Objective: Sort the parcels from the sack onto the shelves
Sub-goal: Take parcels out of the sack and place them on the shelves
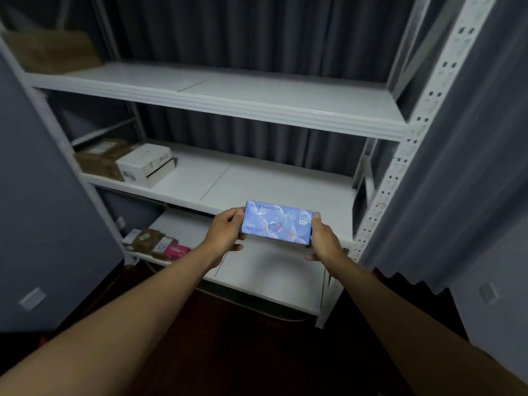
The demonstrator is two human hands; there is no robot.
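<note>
A light blue printed parcel (276,222), flat and oblong, is held level between both hands in front of the white shelf unit (400,155). My left hand (225,234) grips its left end and my right hand (323,238) grips its right end. The parcel hovers at the front edge of the middle shelf (257,181), above the lower shelf (265,270). The sack is out of view.
A brown carton (100,160) and a white box (145,164) sit at the left of the middle shelf. Several small parcels, one pink (177,250), lie at the left of the lower shelf. A brown box (51,50) sits top left. Grey curtains hang behind and at right.
</note>
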